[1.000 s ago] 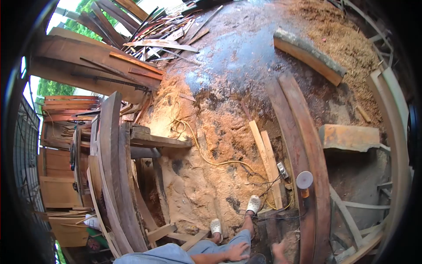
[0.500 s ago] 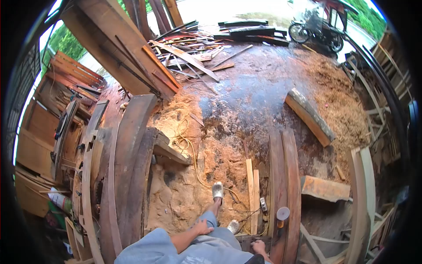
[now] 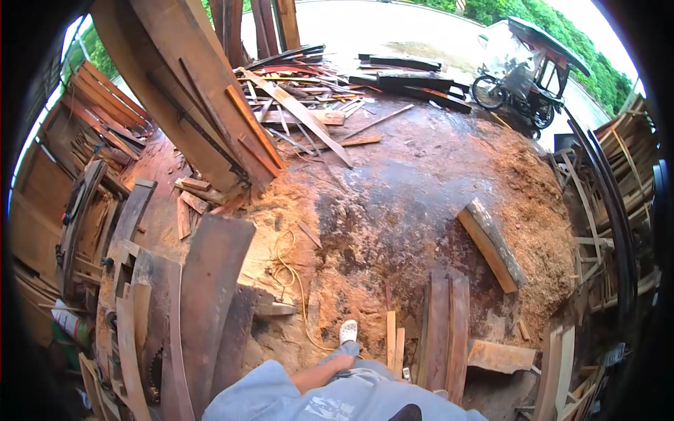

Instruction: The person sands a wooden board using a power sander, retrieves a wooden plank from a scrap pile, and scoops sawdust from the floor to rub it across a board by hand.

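Observation:
My left forearm reaches down over my grey-blue shorts, and my left hand [image 3: 342, 363] lies against my leg near the knee. Its fingers cannot be made out, and nothing held shows. My right hand is out of view, behind or below my grey shirt [image 3: 309, 400]. A pale clog [image 3: 348, 331] is on my foot, on sawdust-covered ground. Close by on the right run two long dark planks [image 3: 449, 337] and two thin light strips of wood [image 3: 395, 344]. At the left stands a wide dark board [image 3: 217, 302].
A yellow cord [image 3: 300, 281] loops over the sawdust. A squared log [image 3: 491, 245] and a short slab [image 3: 500, 356] lie right. Tall slabs [image 3: 189, 91] lean at upper left, with a scrap pile [image 3: 302, 105] behind. A motorcycle with a covered sidecar [image 3: 526, 70] stands at the back.
The view has tilted up, so the scene sits lower and more of the road shows. My right hand has dropped out of sight, and my left hand is less visible.

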A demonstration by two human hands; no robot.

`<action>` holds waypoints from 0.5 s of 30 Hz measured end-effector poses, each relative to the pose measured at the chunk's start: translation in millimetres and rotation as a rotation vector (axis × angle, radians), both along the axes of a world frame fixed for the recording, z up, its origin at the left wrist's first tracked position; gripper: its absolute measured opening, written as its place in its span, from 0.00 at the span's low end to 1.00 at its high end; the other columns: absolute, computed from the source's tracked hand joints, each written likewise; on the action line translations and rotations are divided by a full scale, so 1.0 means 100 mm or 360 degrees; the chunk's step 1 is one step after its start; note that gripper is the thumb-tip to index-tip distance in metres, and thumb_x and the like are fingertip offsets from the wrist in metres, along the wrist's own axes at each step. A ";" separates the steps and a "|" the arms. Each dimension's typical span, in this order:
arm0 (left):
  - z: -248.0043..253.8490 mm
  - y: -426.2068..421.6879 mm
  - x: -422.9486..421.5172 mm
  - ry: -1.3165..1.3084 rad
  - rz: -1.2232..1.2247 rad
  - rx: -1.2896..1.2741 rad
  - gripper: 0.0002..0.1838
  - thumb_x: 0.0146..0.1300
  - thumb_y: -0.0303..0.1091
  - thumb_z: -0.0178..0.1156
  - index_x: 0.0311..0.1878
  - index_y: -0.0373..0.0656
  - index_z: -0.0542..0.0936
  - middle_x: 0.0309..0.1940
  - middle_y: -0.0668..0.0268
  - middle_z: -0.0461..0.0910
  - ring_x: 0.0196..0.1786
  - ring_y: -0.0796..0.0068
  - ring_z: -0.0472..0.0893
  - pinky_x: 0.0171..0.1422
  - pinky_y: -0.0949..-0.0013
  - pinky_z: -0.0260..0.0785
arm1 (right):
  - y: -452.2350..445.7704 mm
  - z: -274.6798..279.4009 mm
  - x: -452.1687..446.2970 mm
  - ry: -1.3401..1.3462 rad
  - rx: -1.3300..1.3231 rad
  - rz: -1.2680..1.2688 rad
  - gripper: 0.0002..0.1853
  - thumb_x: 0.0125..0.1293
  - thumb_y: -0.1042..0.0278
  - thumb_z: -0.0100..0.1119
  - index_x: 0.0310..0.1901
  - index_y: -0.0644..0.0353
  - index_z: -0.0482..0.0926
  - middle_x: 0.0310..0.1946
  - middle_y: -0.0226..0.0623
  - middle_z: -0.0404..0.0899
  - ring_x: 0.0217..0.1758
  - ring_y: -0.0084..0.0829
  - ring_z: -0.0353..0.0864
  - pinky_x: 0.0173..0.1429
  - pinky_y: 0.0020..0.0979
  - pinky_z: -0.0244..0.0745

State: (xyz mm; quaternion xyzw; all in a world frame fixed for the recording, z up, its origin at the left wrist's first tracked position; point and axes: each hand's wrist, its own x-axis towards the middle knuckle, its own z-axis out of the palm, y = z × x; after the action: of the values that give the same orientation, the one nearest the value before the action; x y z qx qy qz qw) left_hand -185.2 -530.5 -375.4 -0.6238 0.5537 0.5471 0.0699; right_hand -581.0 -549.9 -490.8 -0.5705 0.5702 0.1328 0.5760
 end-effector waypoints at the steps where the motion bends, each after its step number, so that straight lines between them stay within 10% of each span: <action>1: 0.30 -0.14 0.14 -0.0027 0.0173 -0.0012 0.24 0.61 0.48 0.60 0.55 0.42 0.85 0.51 0.44 0.85 0.54 0.42 0.85 0.60 0.37 0.74 | -0.27 -0.32 0.12 -0.0106 0.0079 -0.0063 0.34 0.65 0.34 0.59 0.54 0.59 0.85 0.50 0.48 0.87 0.57 0.42 0.84 0.62 0.36 0.74; 2: 0.28 -0.25 0.26 -0.0051 0.0345 -0.0028 0.25 0.62 0.47 0.59 0.55 0.40 0.84 0.52 0.44 0.84 0.55 0.41 0.84 0.61 0.40 0.75 | -0.88 0.86 0.68 0.0015 0.0059 0.0146 0.37 0.68 0.31 0.55 0.58 0.62 0.83 0.52 0.50 0.86 0.58 0.42 0.84 0.60 0.39 0.76; 5: -0.07 -0.38 0.64 -0.0068 0.0733 -0.0117 0.25 0.64 0.47 0.57 0.56 0.38 0.83 0.52 0.44 0.84 0.55 0.41 0.84 0.60 0.46 0.76 | -2.07 1.17 1.31 0.0360 0.0121 0.0769 0.36 0.68 0.36 0.58 0.62 0.63 0.80 0.53 0.50 0.85 0.57 0.38 0.85 0.61 0.41 0.76; 8: -0.20 -0.40 1.06 -0.0049 0.1093 -0.0237 0.23 0.64 0.46 0.56 0.49 0.36 0.86 0.47 0.41 0.85 0.53 0.42 0.85 0.58 0.49 0.77 | -2.76 1.98 1.86 0.0177 0.0015 -0.0203 0.38 0.63 0.43 0.65 0.65 0.68 0.77 0.60 0.53 0.82 0.63 0.42 0.82 0.68 0.40 0.73; 15: -0.02 -1.06 1.89 -0.0350 0.0646 0.0079 0.23 0.59 0.48 0.59 0.43 0.36 0.88 0.48 0.44 0.85 0.53 0.44 0.85 0.55 0.48 0.78 | -4.10 1.79 2.14 0.0005 0.0041 -0.0231 0.38 0.63 0.46 0.69 0.66 0.68 0.75 0.59 0.51 0.82 0.62 0.35 0.81 0.66 0.33 0.73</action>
State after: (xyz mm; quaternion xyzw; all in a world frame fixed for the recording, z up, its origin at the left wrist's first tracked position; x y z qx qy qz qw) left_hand 3.7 -636.3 -377.8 -0.7764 0.3923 0.4921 0.0338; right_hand -367.2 -960.1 -312.0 -0.5199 0.6093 0.0989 0.5905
